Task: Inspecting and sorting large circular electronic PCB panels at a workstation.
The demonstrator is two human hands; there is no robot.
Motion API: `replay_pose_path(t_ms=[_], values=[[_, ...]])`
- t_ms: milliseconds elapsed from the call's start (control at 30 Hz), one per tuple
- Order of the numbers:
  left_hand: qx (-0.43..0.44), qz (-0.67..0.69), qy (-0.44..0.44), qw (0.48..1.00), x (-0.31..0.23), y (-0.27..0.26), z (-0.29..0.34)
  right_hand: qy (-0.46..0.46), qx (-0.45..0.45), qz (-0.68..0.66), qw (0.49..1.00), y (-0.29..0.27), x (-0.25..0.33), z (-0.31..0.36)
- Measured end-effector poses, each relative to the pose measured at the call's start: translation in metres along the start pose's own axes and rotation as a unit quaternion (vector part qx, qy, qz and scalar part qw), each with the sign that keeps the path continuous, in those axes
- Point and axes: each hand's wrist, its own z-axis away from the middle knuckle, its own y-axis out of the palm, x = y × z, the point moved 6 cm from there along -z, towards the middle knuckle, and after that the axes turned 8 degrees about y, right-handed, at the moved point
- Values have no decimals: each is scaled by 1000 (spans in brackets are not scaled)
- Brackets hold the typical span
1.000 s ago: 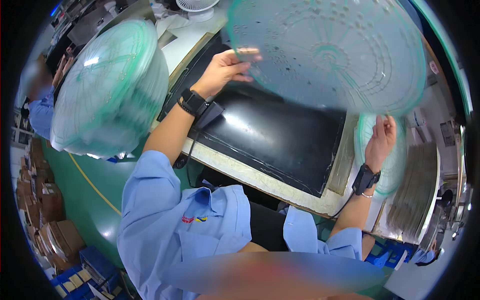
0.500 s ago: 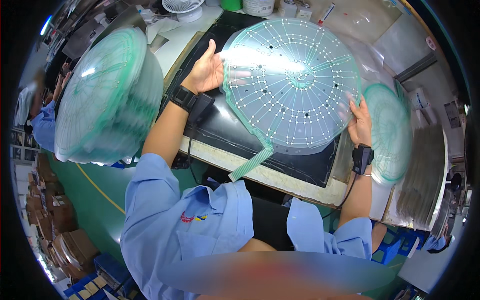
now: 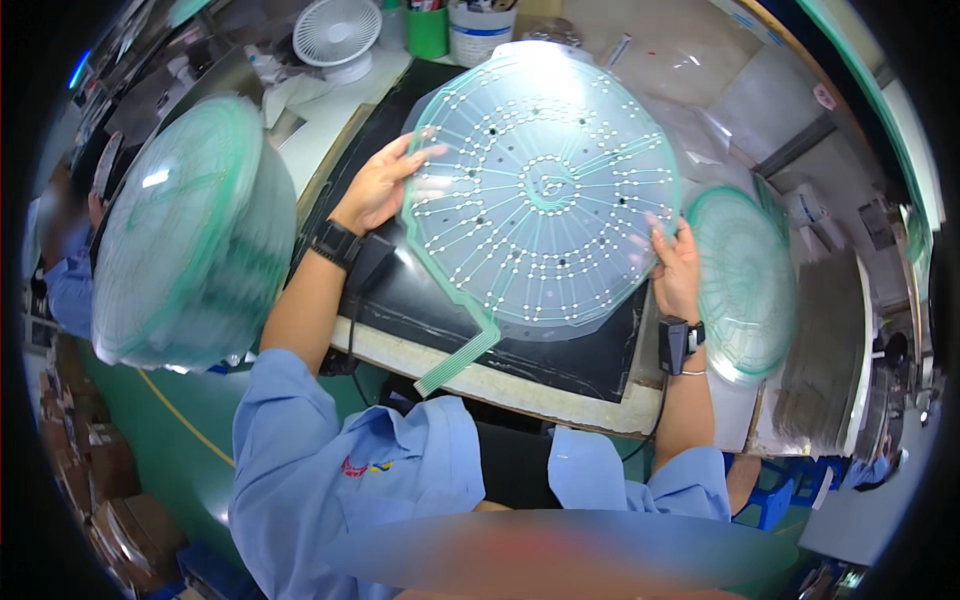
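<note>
A large round translucent circuit film (image 3: 545, 240), with green traces and white dots, is between my two hands over a black work surface (image 3: 395, 310). Its striped tail sticks out toward me at the lower left. My left hand (image 3: 380, 185) grips the left rim, some fingers showing faintly through the film. At the right rim my right hand (image 3: 675, 265) pinches the edge, with fingertips visible through the sheet. Another clear sheet edge shows beneath the film's near side; whether it is held or lying there I cannot tell. Bright glare covers the film's far edge.
To the left stands a tall stack of similar round films (image 3: 180, 235). A lower stack of films (image 3: 745, 285) lies at the right, beside a pile of grey sheets (image 3: 815, 360). A white fan (image 3: 337, 35), a green cup (image 3: 427, 32) and a white tub (image 3: 480, 32) line the back.
The whole view has shifted, so the scene sits lower and further left. The film has come slightly nearer and leftward. My left thumb, raised before, now lies against the film's edge.
</note>
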Motion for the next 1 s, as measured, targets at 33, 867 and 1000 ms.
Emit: replay_pose_path(t_ms=[33, 867, 1000], values=[[-11, -8, -3, 1000, 2, -1, -2, -1, -3, 0, 1000, -1, 2, 3], [-64, -79, 1, 995, 19, -23, -5, -42, 96, 24, 994, 9, 16, 20], [-61, -72, -2, 996, 19, -19, -4, -52, 92, -16, 994, 9, 13, 19]])
